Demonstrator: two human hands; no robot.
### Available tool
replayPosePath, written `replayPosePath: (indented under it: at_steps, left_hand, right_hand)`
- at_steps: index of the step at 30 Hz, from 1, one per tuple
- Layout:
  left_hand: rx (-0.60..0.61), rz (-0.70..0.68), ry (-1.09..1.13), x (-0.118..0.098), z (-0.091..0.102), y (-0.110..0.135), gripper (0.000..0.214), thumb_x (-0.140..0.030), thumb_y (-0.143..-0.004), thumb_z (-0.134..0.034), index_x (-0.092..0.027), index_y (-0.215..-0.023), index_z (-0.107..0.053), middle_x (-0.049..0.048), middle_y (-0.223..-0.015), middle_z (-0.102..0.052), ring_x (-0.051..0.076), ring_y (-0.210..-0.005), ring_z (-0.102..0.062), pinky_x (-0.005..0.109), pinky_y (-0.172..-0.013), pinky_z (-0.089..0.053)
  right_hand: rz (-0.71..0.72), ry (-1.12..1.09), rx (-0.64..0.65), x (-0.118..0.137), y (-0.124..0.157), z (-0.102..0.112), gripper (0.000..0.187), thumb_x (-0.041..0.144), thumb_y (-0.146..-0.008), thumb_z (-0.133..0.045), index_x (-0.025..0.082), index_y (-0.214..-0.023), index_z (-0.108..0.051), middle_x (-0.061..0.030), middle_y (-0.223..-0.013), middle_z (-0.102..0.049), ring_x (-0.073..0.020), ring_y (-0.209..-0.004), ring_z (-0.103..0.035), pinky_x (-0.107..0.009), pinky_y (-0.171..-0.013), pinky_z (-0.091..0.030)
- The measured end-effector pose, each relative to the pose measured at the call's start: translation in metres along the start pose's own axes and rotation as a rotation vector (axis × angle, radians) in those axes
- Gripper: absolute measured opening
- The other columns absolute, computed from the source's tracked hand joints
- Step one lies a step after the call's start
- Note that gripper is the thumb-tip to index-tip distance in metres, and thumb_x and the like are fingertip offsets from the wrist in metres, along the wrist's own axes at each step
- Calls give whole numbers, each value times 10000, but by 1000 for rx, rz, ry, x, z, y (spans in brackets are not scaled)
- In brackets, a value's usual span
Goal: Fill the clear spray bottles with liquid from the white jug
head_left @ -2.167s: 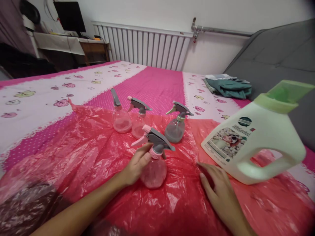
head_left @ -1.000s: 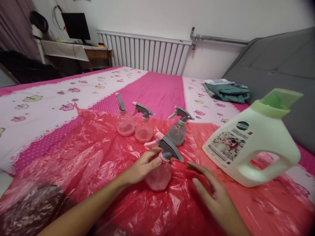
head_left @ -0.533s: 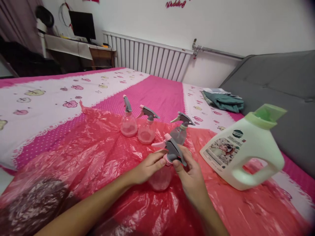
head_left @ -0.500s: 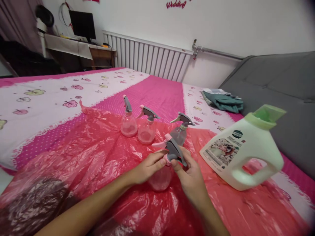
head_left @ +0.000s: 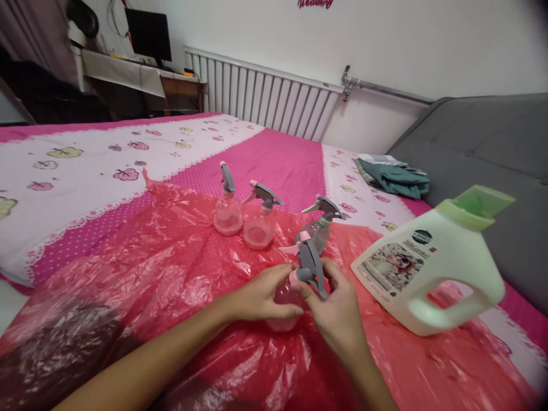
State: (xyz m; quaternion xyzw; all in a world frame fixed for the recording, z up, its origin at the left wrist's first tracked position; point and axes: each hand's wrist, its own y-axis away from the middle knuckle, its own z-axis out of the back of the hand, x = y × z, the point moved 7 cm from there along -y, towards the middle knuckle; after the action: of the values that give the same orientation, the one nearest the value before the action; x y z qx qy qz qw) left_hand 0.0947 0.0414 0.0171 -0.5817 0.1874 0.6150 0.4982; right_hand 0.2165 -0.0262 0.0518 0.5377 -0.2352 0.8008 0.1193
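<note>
A small clear spray bottle (head_left: 283, 325) with a grey and pink trigger head (head_left: 311, 264) stands on red plastic sheeting (head_left: 180, 274). Around its body curls my left hand (head_left: 261, 294), thumb across the front. My right hand (head_left: 340, 305) grips the pink collar and the grey head from the right, with the thumb at the neck. Just behind are three more spray bottles: a pink-topped one (head_left: 228, 218) on the left, another pink-topped one (head_left: 259, 229) in the middle, and one with a pale green trigger (head_left: 321, 228), partly hidden by the held bottle's head.
To the right stands a pale green detergent jug (head_left: 456, 254) with a green cap. Folded clothes (head_left: 396, 177) lie on the pink and white bedspread (head_left: 286, 154) near the grey headboard (head_left: 488, 137). Dark stuff shows through the sheeting at front left.
My left hand has shifted from the collar down onto the bottle's body, its thumb now lower. The trigger head has turned or tilted slightly in my right hand. The view has shifted slightly.
</note>
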Motion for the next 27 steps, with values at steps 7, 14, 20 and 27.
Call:
replayPosePath:
  at_steps: [7, 14, 20, 27]
  left_hand:
    - [4, 16, 20, 3, -5, 1, 651, -211, -837, -756, -206, -1443, -521, 141, -1491, -611, 319, -1318, -635, 451, -1131, -507]
    - [-57, -7, 41, 4, -2, 2, 689, -186, -802, -754, -240, -1396, -409, 139, -1452, -568, 322, -1402, -567, 491, -1203, -439]
    - [-46, -46, 82, 1, 2, -3, 664, -289, -871, -788, -238, -1387, -373, 180, -1482, -549, 353, -1472, -517, 571, -1257, -377]
    - [-39, -48, 63, 1, 0, -2, 716, -333, -887, -794, -204, -1467, -394, 203, -1555, -516, 362, -1506, -484, 559, -1280, -349]
  right_hand:
    - [-67, 98, -142, -4, 9, -3, 376, 554, -701, -841, 234, -857, -720, -63, -860, -700, -274, -812, -633, -424, -793, -471]
    - [-47, 50, -149, -7, 12, -12, 471, 672, -817, -769, 223, -945, -706, -80, -929, -717, -273, -875, -653, -422, -815, -507]
    - [25, -18, 50, 0, 15, -5, 364, 584, -937, -693, 255, -1074, -763, -88, -1166, -751, -286, -1160, -678, -449, -1037, -507]
    - [118, 102, 100, 13, 12, 4, 323, 545, -984, -659, 288, -1137, -780, -77, -1187, -753, -307, -1150, -648, -476, -1016, -480]
